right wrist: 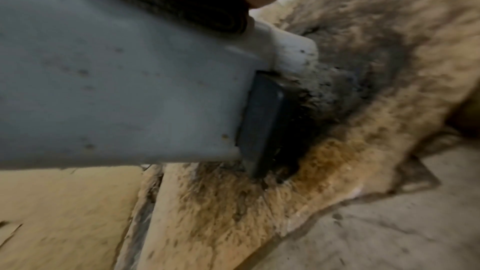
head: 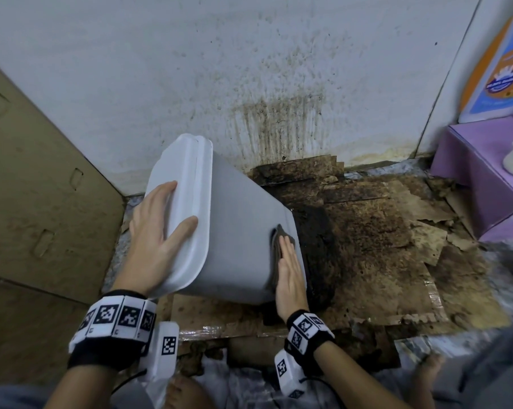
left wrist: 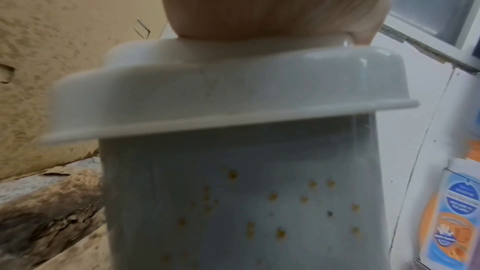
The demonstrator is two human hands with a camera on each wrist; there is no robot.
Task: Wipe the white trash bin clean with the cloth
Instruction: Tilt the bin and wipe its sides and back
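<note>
The white trash bin [head: 237, 231] is tipped over, its lid [head: 184, 208] toward me and its base resting on the dirty floor. My left hand [head: 157, 228] lies on the lid with straight fingers, steadying it. My right hand [head: 289, 267] presses a dark grey-brown cloth [head: 278, 240] flat against the bin's side near the base. In the left wrist view the bin's side [left wrist: 259, 202] carries several yellow-brown spots below the lid [left wrist: 207, 93]. The right wrist view shows the bin's wall [right wrist: 116, 89], the folded cloth [right wrist: 207, 15] under my palm, and a dark pedal [right wrist: 262, 122] at the base.
Stained, blackened cardboard sheets [head: 367, 231] cover the floor under and right of the bin. The white wall [head: 249, 69] behind is spattered with brown drips. A cardboard panel [head: 37, 187] stands at the left. A purple box [head: 482, 178] and a colourful package [head: 503, 72] stand at the right.
</note>
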